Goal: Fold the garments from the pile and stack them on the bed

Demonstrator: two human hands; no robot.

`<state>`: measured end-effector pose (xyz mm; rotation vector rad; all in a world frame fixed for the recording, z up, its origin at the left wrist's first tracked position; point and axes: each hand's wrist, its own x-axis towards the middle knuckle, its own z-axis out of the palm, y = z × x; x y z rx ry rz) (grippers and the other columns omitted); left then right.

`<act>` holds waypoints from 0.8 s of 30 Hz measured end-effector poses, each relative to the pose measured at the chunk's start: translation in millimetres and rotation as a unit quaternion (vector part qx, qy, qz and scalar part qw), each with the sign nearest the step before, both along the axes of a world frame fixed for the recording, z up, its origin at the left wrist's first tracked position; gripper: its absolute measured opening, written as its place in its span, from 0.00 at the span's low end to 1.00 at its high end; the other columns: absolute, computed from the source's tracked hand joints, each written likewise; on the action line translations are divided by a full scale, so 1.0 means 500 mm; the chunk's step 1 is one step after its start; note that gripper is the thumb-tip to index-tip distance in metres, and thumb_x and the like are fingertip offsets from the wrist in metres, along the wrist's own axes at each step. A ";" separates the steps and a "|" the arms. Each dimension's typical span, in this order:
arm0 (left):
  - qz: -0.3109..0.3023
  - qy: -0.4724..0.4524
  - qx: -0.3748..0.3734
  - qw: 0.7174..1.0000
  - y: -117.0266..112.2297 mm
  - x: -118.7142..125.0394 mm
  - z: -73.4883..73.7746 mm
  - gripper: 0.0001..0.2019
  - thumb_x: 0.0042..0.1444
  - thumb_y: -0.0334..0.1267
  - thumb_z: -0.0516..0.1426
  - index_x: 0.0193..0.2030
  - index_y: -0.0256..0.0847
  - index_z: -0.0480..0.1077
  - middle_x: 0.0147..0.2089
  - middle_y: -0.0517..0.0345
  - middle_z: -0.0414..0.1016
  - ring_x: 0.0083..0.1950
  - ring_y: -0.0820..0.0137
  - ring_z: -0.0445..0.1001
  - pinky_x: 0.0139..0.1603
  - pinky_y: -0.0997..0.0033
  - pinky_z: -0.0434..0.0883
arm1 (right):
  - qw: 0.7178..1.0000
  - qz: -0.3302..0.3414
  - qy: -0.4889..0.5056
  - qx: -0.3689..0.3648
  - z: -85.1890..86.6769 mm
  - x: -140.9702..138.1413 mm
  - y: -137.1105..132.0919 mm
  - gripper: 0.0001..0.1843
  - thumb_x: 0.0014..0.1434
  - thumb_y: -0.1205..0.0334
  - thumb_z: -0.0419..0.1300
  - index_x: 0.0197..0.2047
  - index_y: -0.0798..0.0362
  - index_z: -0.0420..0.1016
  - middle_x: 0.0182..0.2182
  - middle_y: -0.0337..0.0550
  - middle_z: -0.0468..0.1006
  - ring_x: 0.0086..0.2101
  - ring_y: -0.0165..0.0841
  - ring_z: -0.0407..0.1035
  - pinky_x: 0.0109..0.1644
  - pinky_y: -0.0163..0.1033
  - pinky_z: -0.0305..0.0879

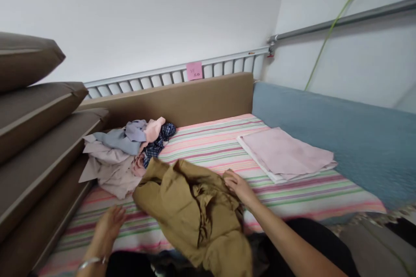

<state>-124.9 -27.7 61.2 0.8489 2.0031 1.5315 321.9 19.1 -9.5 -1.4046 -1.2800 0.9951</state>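
Note:
A crumpled mustard-brown garment (201, 212) lies in front of me, its lower end hanging toward my lap. My right hand (236, 185) has its fingers closed on the garment's upper right edge. To the left of the cloth, and apart from it, is my left hand (112, 220), fingers loosely extended and holding nothing; a bracelet (89, 263) circles that wrist. Just beyond lies a heap of crumpled fabric (113, 156) in pale pink, grey-blue and dark check. Off to the right, pale pink cloth (286, 151) rests flat over white cloth (250, 156).
Everything lies on a striped sheet (208, 147). Large brown cushions (39, 125) are stacked at the left. A brown panel (182, 101) borders the back, with a white radiator (162, 78) and pink note (194, 71) behind. A blue padded side (325, 117) runs along the right.

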 end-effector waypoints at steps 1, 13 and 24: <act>0.014 -0.026 -0.025 0.999 -0.035 0.006 -0.041 0.07 0.52 0.40 0.49 0.26 0.43 0.60 0.18 0.61 0.69 0.24 0.64 0.74 0.30 0.58 0.75 | 1.000 0.009 -0.003 -0.009 -0.022 -0.003 -0.011 0.21 0.52 0.58 0.59 0.49 0.54 0.71 0.38 0.45 0.79 0.42 0.39 0.73 0.50 0.45 0.67; -0.157 -0.357 -0.227 0.892 -0.216 0.296 -0.260 0.27 0.34 0.51 0.65 0.41 0.39 0.68 0.51 0.41 0.74 0.56 0.48 0.69 0.58 0.46 0.62 | 0.985 -0.103 -0.134 -0.019 -0.095 0.061 -0.047 0.23 0.44 0.60 0.59 0.46 0.54 0.73 0.43 0.50 0.76 0.41 0.40 0.73 0.45 0.45 0.70; -0.244 -0.410 -0.130 0.869 -0.239 0.295 -0.164 0.26 0.27 0.45 0.70 0.35 0.32 0.75 0.36 0.39 0.79 0.47 0.47 0.75 0.51 0.52 0.70 | 0.964 -0.112 -0.201 -0.136 -0.074 0.099 -0.112 0.20 0.55 0.56 0.53 0.50 0.54 0.66 0.40 0.47 0.77 0.32 0.33 0.74 0.32 0.36 0.68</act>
